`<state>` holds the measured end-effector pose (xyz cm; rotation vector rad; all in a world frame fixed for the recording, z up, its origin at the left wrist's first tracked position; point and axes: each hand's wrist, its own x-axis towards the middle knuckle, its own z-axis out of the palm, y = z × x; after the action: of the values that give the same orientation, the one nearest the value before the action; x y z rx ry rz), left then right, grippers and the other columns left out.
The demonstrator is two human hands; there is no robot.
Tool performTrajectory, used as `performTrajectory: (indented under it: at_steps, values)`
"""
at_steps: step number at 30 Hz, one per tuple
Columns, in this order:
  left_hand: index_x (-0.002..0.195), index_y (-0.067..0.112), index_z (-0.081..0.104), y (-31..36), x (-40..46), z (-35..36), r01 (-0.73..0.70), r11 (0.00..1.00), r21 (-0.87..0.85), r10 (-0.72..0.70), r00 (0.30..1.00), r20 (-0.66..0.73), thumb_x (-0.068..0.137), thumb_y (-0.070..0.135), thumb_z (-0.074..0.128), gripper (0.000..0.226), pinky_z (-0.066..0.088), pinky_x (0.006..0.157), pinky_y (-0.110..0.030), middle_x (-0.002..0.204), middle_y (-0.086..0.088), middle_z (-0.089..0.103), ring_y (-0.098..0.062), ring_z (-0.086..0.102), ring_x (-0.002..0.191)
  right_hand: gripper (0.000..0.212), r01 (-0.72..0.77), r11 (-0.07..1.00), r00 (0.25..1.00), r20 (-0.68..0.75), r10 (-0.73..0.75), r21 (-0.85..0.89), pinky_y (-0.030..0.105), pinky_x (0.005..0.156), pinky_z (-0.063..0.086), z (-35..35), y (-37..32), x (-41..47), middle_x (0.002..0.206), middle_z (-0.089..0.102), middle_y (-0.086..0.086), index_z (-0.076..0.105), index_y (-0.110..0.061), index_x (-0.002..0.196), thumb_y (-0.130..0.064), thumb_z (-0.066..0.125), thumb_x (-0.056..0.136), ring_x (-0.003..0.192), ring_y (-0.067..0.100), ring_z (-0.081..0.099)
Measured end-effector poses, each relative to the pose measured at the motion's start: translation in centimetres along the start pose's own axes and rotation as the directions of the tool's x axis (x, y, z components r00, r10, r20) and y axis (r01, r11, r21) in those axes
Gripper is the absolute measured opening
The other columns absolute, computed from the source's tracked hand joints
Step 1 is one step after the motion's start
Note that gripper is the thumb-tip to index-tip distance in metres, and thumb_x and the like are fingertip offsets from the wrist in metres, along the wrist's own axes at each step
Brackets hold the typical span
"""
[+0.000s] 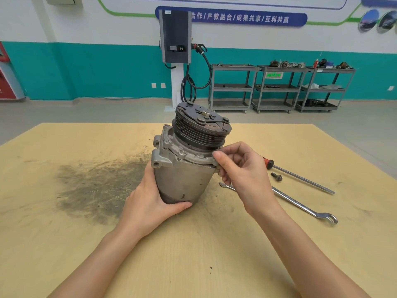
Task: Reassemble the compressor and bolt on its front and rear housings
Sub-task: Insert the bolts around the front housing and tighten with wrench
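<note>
The grey metal compressor (184, 179) stands tilted on the wooden table (64, 233), its dark grooved pulley (202, 127) pointing up and away. My left hand (150, 203) grips the lower body from the left, thumb across its bottom front. My right hand (242, 168) pinches the right edge of the front housing flange (189, 155), just below the pulley. What sits between those fingertips is hidden.
A loose bolt (276, 176) lies to the right of my right hand. Beside it are a red-handled screwdriver (300, 178) and a long combination wrench (300, 205). A dark grease smear (94, 183) covers the table's left. Metal carts (277, 87) and a wall charger (175, 37) stand behind.
</note>
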<state>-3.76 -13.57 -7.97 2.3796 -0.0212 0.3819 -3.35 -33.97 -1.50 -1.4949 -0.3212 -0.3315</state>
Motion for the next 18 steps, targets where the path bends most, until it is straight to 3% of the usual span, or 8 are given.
performTrajectory:
  at_steps: [10,12,15,18]
  values:
    - [0.143,0.041,0.010,-0.1,0.0,0.0,0.000,1.000,0.002,0.000,1.000,-0.004,0.041,0.079,0.074,0.126,0.048,0.085,-0.040,0.135,0.008,0.056,-0.028,0.058,0.121,0.010,0.083,0.996,0.995,0.055,-0.082,-0.018,0.023,0.052,0.040,-0.2,0.5,-0.2,0.058,0.053,-0.012,0.058,-0.017,0.087,-0.011,0.060,0.094,0.055,0.006,0.047]
    - [0.144,0.041,0.010,-0.1,0.0,0.0,0.001,1.000,0.003,-0.001,1.000,-0.002,0.040,0.080,0.073,0.127,0.049,0.086,-0.041,0.135,0.008,0.057,-0.028,0.058,0.121,0.009,0.116,0.992,0.991,0.071,-0.113,-0.048,0.030,0.053,0.040,-0.3,0.7,-0.2,0.061,0.053,-0.010,0.058,-0.021,0.087,-0.016,0.060,0.094,0.057,0.010,0.047]
    - [0.143,0.041,0.011,-0.1,0.1,0.0,0.005,1.000,0.001,-0.005,1.000,-0.002,0.039,0.082,0.071,0.127,0.050,0.086,-0.041,0.134,0.008,0.057,-0.027,0.059,0.120,0.003,0.249,0.927,0.968,0.080,-0.236,-0.279,0.039,0.053,0.043,-0.5,1.0,0.0,0.063,0.052,-0.002,0.058,-0.029,0.091,-0.026,0.058,0.092,0.058,0.017,0.049]
    - [0.142,0.041,0.012,-0.2,0.1,0.1,0.006,1.000,-0.006,-0.006,1.000,-0.005,0.038,0.083,0.070,0.126,0.051,0.086,-0.042,0.133,0.010,0.057,-0.025,0.059,0.119,0.010,0.432,0.738,0.894,0.138,-0.426,-0.519,0.025,0.053,0.042,-0.6,1.2,0.1,0.063,0.052,-0.003,0.057,-0.021,0.099,-0.026,0.061,0.091,0.057,0.014,0.049]
